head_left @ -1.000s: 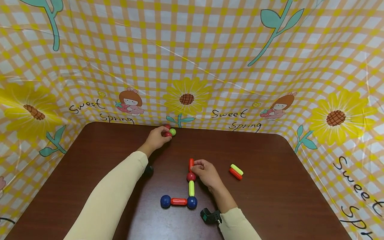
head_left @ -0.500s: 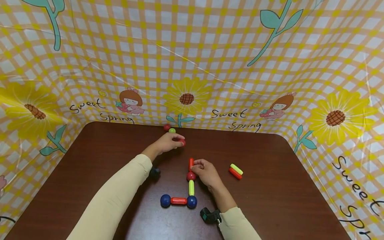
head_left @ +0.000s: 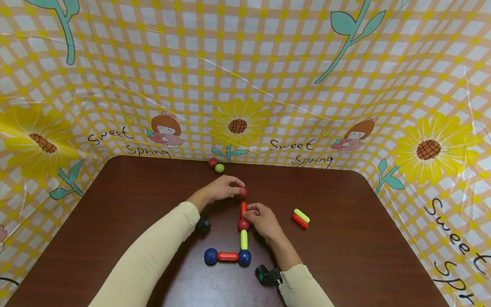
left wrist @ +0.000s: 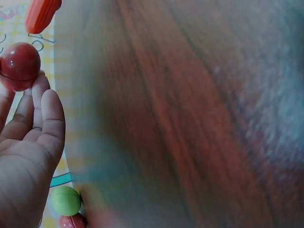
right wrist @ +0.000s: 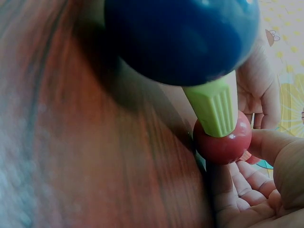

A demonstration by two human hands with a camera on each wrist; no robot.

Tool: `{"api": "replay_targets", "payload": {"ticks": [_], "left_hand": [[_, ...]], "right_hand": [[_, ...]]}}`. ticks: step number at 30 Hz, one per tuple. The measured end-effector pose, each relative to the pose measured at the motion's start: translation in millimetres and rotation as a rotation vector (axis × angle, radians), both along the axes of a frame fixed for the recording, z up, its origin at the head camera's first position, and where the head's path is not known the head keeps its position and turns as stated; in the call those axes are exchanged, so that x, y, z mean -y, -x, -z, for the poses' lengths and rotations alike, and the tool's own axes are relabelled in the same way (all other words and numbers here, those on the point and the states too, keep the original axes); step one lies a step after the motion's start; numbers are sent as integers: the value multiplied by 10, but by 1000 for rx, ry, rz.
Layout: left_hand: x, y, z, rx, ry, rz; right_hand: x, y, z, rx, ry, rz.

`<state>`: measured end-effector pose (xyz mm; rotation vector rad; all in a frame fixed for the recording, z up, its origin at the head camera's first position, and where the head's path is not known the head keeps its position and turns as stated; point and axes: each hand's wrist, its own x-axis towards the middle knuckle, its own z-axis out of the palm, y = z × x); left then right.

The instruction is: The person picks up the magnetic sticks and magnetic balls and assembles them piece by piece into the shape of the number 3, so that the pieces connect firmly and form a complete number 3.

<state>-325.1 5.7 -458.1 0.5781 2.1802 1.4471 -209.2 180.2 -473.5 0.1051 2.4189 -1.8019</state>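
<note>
My left hand (head_left: 222, 187) pinches a red ball (left wrist: 20, 65) between thumb and fingertips, just beyond the far end of a red rod (head_left: 244, 207). That rod is held by my right hand (head_left: 265, 221), its thumb and fingers at the rod's side. A second red ball (head_left: 243, 225) joins the rod to a yellow-green rod (right wrist: 216, 107), which leads to a blue ball (head_left: 244, 257). From there another red rod (head_left: 228, 256) runs left to a further blue ball (head_left: 211, 256). A small gap shows between the held ball and the upright red rod.
At the table's back edge sit a green ball (head_left: 220, 168) and a red ball (head_left: 212, 162). A loose yellow-green rod (head_left: 301, 215) and red rod (head_left: 300, 221) lie together on the right. Patterned cloth (head_left: 238, 76) rises behind the brown table (head_left: 345, 256).
My left hand has taken a red ball from the group at the back edge and carried it right and nearer, to the red rod's far end. My right hand has stayed put.
</note>
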Motion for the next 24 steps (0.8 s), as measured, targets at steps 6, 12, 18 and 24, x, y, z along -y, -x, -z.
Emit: {"api": "replay_targets", "payload": {"ticks": [6,12,18,24], "left_hand": [[-10,-33,24,23,-22,20],[6,-58,41,34,-1,57],[14,-82,40,39,0,43],[127,-191,18,13,25,-57]], "right_hand": [[-6,7,46,-17,5,14],[5,0,41,-19,22,8],[2,11,54,-14,11,9],[0,7,46,-24,11,12]]}}
